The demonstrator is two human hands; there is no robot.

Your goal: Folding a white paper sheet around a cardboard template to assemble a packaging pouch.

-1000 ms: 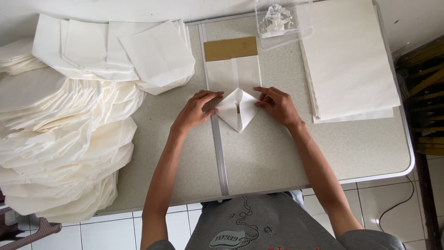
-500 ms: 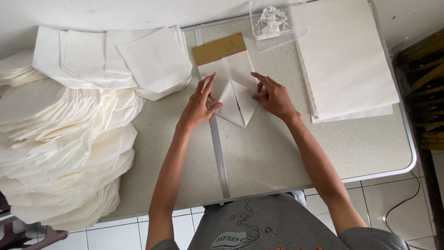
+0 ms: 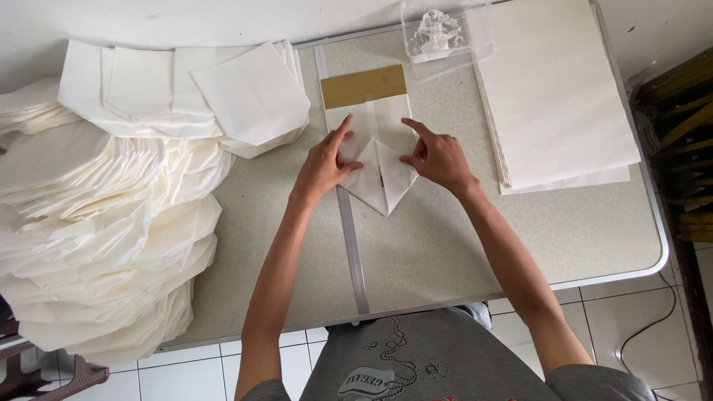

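- The left hand [image 3: 324,165] lies flat on a white paper piece [image 3: 377,160] in the middle of the grey speckled table [image 3: 445,245]; its fingers [image 3: 343,129] are stretched out, the forefinger pointing away from the person, gripping nothing, only pressing down.
- The right hand [image 3: 438,157] rests on the same paper from the other side, forefinger out along the fold, the other fingers loosely curled; it pinches nothing that I can see.
- The paper is folded so two flaps meet in a point towards the person, and it lies between the two hands, over a metal seam strip [image 3: 353,245] that runs across the table.
- Touching the far end of the paper is a brown card rectangle [image 3: 363,86].
- Beyond that, at the far edge, stands a clear plastic box [image 3: 448,36] with something crumpled and see-through in it.
- On the person's right lies a flat stack of large white sheets [image 3: 553,89], well apart from the hands.
- On the left, a heap of finished white paper bags [image 3: 96,223] spills over the table edge, with a few more folded bags [image 3: 249,100] lying near the left hand.
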